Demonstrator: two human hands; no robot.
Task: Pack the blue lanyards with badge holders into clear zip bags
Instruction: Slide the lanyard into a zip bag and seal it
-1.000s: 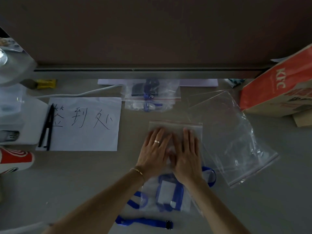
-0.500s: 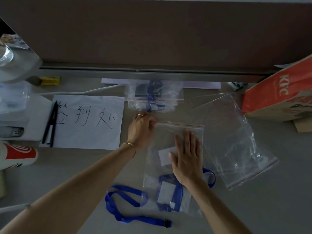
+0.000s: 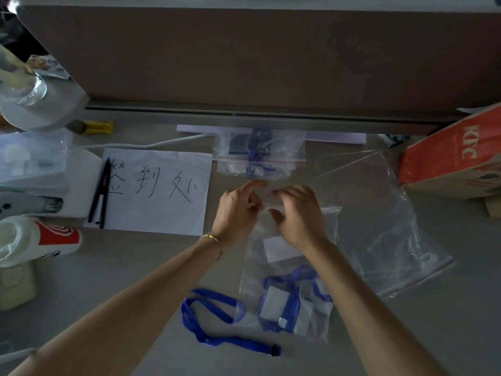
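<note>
Pinching the far mouth of a clear zip bag (image 3: 287, 267) on the tabletop (image 3: 135, 267), left hand (image 3: 238, 210) and right hand (image 3: 298, 213) mid-seal, blue lanyard (image 3: 287, 308) with badge holder inside; next, likely pressing the strip closed, then bagging the loose lanyard (image 3: 217, 321).

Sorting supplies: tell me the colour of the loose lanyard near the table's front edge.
Blue, with a small black clip at its end; the lanyard shows best in the head view.

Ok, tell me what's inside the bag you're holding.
Inside the bag: a blue badge holder with lanyard loops and a white slip. My right forearm hides part of the strap.
</note>
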